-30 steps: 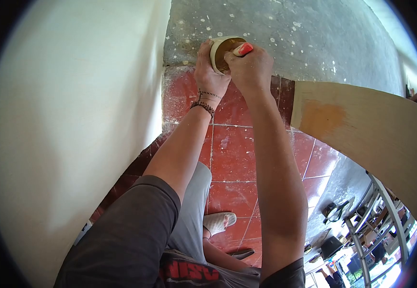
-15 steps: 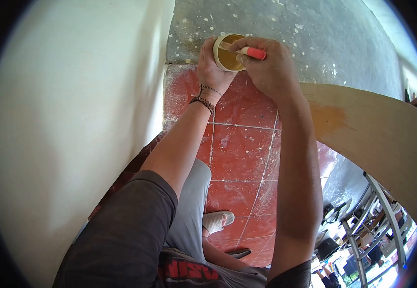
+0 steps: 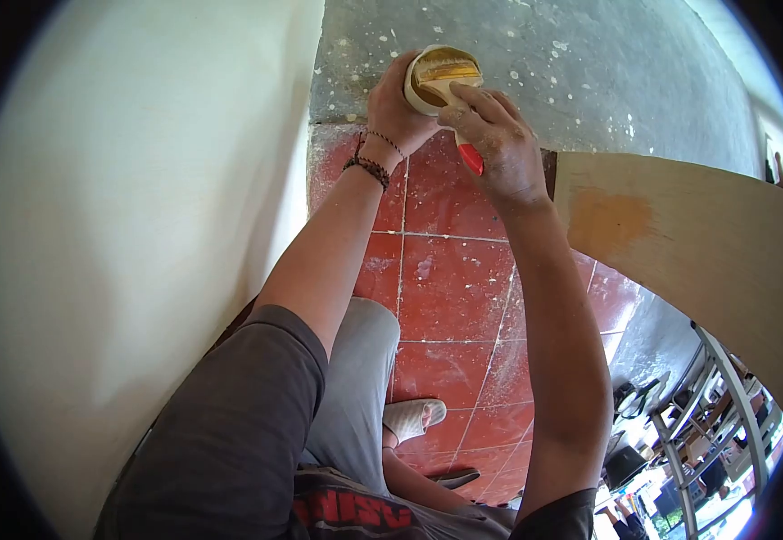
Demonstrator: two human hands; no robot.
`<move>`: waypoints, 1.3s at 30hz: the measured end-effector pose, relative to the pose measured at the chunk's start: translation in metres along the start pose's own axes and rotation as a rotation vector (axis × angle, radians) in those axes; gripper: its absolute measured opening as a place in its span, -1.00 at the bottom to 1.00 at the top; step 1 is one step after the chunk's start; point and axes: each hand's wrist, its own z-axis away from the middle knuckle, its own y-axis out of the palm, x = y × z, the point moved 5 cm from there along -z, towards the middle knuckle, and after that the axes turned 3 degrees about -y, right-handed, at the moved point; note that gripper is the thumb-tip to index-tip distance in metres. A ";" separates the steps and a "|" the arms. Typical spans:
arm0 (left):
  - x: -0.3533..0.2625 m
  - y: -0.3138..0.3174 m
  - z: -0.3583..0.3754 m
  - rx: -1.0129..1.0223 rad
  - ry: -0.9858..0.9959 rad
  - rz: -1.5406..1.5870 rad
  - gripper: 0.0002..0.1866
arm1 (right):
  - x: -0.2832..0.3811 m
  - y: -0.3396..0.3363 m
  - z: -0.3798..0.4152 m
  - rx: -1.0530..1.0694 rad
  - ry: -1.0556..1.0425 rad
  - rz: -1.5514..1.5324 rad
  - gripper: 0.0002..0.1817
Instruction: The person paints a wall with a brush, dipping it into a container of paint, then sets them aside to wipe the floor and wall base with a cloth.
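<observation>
Head view, looking down along both bare arms through a round fisheye frame with black corners. Much is hard to read: the lower right is a small, warped jumble of a metal rack [image 3: 711, 396] and clutter too tiny to name. The tool's working end is hidden inside the tub, and only its red handle [image 3: 471, 159] shows below the right hand. The person's torso is cut off at the bottom edge.

The left hand [image 3: 393, 108] holds a small round cream tub [image 3: 439, 76] out in front, over the line where grey speckled floor meets red tiles [image 3: 450, 279]. The tub tilts toward the camera. Inside is a glossy yellow-brown paste; how full it is cannot be told.

The left fingers wrap around the tub's side and clamp it, thumb side up. Beaded bracelets [image 3: 366, 166] circle that wrist. The right hand [image 3: 497, 139] sits just beside the tub's rim, knuckles up and dusty, fingers closed around the handle, which points down and back toward the person.

A pale wall [image 3: 139, 225] fills the left. A light wood board [image 3: 688, 243] with an orange-brown smear lies to the right. A sandalled foot [image 3: 414, 416] rests on the tiles below.
</observation>
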 end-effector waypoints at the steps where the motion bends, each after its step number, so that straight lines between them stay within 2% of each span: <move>1: 0.000 0.000 0.000 -0.009 0.004 0.017 -0.21 | 0.000 0.001 -0.001 0.001 0.006 0.022 -0.78; 6: 0.004 0.001 -0.001 -0.013 -0.036 0.065 -0.17 | 0.001 -0.003 -0.011 -0.032 0.033 0.018 -0.75; 8: 0.008 0.002 0.000 -0.034 0.006 0.064 -0.17 | 0.004 -0.017 -0.028 -0.045 0.012 0.001 -0.73; 10: 0.009 -0.002 0.005 -0.048 0.024 0.065 -0.17 | -0.018 -0.023 -0.035 0.042 0.535 -0.451 -0.70; 12: 0.006 -0.001 0.009 -0.065 0.044 0.074 -0.17 | -0.034 -0.031 -0.043 0.026 0.495 -0.426 -0.72; 15: 0.004 0.003 0.009 -0.025 0.052 0.006 -0.09 | -0.046 -0.033 -0.048 0.010 0.598 -0.507 -0.71; 17: 0.002 0.002 0.011 -0.059 0.087 -0.014 -0.11 | -0.054 -0.019 -0.039 -0.027 0.837 -0.847 -0.68; 20: 0.002 0.003 0.012 -0.056 0.088 -0.044 -0.12 | -0.057 -0.014 -0.031 -0.049 0.947 -0.960 -0.69; 30: 0.007 0.003 0.012 0.000 0.054 0.036 -0.11 | -0.055 -0.008 -0.026 -0.062 1.022 -1.001 -0.71; 33: 0.006 0.003 0.007 0.035 0.049 -0.050 -0.09 | -0.048 -0.020 -0.024 -0.197 0.956 -1.006 -0.71; 35: 0.013 0.002 0.005 0.041 0.051 0.206 -0.09 | -0.041 -0.025 -0.020 -0.399 0.838 -1.015 -0.69; 37: 0.013 0.003 0.001 0.017 0.149 0.093 -0.12 | -0.043 -0.020 -0.010 -0.459 0.867 -0.980 -0.66; 39: -0.006 -0.006 0.007 -0.007 0.016 0.000 -0.15 | -0.047 -0.015 0.003 -0.571 0.907 -1.033 -0.66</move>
